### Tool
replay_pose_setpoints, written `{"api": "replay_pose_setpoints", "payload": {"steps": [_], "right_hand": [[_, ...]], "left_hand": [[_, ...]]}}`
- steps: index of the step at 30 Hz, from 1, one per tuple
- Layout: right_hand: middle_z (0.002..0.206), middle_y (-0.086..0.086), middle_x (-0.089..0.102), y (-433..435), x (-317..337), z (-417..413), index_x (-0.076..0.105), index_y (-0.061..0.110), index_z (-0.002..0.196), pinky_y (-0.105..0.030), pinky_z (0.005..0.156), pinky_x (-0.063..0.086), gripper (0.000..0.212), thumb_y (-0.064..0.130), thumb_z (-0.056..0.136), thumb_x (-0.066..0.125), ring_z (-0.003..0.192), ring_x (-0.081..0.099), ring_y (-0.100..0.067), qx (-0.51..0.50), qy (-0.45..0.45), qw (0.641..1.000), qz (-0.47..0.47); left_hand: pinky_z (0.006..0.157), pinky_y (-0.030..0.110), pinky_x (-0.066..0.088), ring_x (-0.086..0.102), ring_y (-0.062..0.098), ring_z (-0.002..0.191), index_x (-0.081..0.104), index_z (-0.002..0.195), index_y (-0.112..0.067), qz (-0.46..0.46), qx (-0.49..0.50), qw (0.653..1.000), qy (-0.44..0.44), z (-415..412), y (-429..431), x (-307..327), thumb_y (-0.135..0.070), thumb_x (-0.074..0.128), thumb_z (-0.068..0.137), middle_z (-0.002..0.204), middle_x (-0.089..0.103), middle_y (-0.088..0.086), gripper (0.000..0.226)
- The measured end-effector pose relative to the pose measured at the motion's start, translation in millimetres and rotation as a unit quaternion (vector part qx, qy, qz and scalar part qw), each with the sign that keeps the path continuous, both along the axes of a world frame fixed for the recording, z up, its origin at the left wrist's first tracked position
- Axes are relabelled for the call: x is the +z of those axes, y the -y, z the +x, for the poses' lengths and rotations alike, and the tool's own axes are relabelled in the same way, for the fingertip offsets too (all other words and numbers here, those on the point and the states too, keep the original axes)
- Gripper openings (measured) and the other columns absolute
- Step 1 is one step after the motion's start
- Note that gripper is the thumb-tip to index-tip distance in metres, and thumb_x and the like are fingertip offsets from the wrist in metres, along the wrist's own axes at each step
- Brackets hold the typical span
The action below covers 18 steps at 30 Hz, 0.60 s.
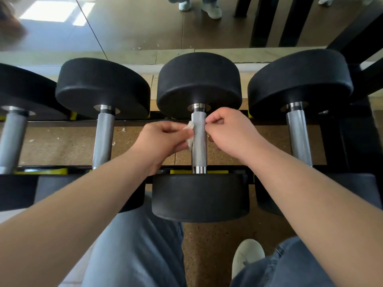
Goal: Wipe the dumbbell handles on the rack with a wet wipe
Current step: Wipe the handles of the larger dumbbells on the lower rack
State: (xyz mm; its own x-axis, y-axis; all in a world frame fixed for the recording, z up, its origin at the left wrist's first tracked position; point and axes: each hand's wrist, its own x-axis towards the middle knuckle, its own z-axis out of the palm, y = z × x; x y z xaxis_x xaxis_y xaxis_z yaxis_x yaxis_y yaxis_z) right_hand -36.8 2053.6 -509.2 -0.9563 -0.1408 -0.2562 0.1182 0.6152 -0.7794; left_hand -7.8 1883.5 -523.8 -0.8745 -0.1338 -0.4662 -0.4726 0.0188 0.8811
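Gaps open either side of the middle handle [199, 146]; our left hand [163, 141], pinching a wet wipe [189, 135], and right hand [230, 133] fill them. The far weight head [199, 83] and near weight head [200, 196] block its ends; the left handle [103, 139] and right handle [298, 137] bound the gaps.

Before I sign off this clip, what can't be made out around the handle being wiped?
Head view only:
1. The wet wipe: mostly hidden inside the left grip and behind the handle.
2. The right grip: whether its fingertips pinch the wipe is hidden by the handle.
3. The leftmost dumbbell: cut off by the left edge.
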Motion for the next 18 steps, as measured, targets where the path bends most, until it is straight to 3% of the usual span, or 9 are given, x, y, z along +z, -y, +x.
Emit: {"api": "replay_pose_setpoints", "payload": {"steps": [2,4,6,8,10,12,14,16,18], "right_hand": [[0.099,0.012,0.067,-1,0,0,0.065,0.034,0.110,-0.036,0.085,0.060,0.015,0.027,0.098,0.061,0.093,0.066,-0.008,-0.006,0.002,1.000,-0.006],[0.099,0.012,0.068,-1,-1,2,0.066,0.035,0.109,-0.035,0.083,0.059,0.015,0.027,0.097,0.061,0.093,0.067,-0.007,-0.010,-0.002,1.000,-0.011],[0.096,0.013,0.068,-1,-4,3,0.066,0.036,0.107,-0.029,0.077,0.056,0.016,0.026,0.097,0.060,0.091,0.067,-0.005,-0.016,-0.014,1.000,-0.008],[0.092,0.014,0.069,-1,-1,5,0.068,0.036,0.104,-0.024,0.072,0.051,0.017,0.024,0.097,0.058,0.088,0.067,-0.003,-0.020,-0.035,0.999,-0.005],[0.088,0.012,0.070,-3,4,7,0.070,0.034,0.099,-0.025,0.074,0.053,0.017,0.023,0.097,0.058,0.084,0.068,-0.004,-0.005,-0.051,0.998,-0.026],[0.087,0.007,0.074,-5,12,10,0.073,0.029,0.098,-0.032,0.075,0.061,0.016,0.024,0.100,0.058,0.080,0.073,-0.009,0.040,-0.039,0.996,-0.073],[0.090,0.000,0.077,-7,18,11,0.075,0.022,0.101,-0.036,0.075,0.065,0.015,0.024,0.102,0.060,0.081,0.076,-0.015,0.056,0.002,0.986,-0.156],[0.097,-0.005,0.078,-10,21,8,0.074,0.016,0.107,-0.038,0.079,0.064,0.012,0.021,0.099,0.066,0.088,0.077,-0.020,0.032,0.052,0.968,-0.241],[0.102,-0.006,0.076,-12,19,7,0.072,0.017,0.110,-0.037,0.080,0.064,0.018,0.015,0.093,0.074,0.091,0.077,-0.020,0.037,0.080,0.964,-0.251]], "left_hand": [[0.081,0.029,0.062,0.077,0.020,0.092,0.076,0.095,-0.009,-0.010,-0.034,0.999,-0.022,-4,-1,2,-0.012,0.082,0.083,0.100,0.077,0.013,0.014],[0.082,0.027,0.062,0.075,0.015,0.088,0.077,0.093,-0.012,-0.076,-0.143,0.987,-0.019,-1,2,7,-0.020,0.086,0.079,0.092,0.078,0.008,0.019],[0.075,0.022,0.057,0.069,0.002,0.074,0.080,0.086,-0.021,-0.190,-0.283,0.940,-0.003,7,5,13,-0.031,0.089,0.074,0.078,0.077,-0.005,0.018],[0.073,0.023,0.054,0.066,0.000,0.069,0.080,0.082,-0.026,-0.240,-0.329,0.913,-0.020,13,4,15,-0.039,0.088,0.073,0.073,0.075,-0.009,0.017],[0.079,0.027,0.060,0.071,0.010,0.076,0.078,0.088,-0.019,-0.155,-0.266,0.949,-0.061,14,2,18,-0.036,0.083,0.075,0.080,0.077,-0.001,0.023],[0.087,0.034,0.062,0.075,0.023,0.089,0.074,0.099,-0.007,0.000,-0.161,0.984,-0.070,8,1,19,-0.018,0.076,0.085,0.094,0.077,0.013,0.019],[0.089,0.036,0.061,0.074,0.029,0.097,0.069,0.108,0.000,0.101,-0.101,0.986,-0.082,1,2,20,-0.004,0.069,0.091,0.104,0.074,0.020,0.018],[0.087,0.032,0.061,0.074,0.028,0.098,0.067,0.107,-0.001,0.136,-0.066,0.984,-0.098,-2,2,19,-0.002,0.069,0.089,0.101,0.074,0.017,0.018],[0.087,0.029,0.061,0.074,0.027,0.103,0.068,0.110,0.000,0.151,-0.083,0.981,-0.089,-1,1,20,-0.002,0.067,0.090,0.107,0.075,0.016,0.020]]}}
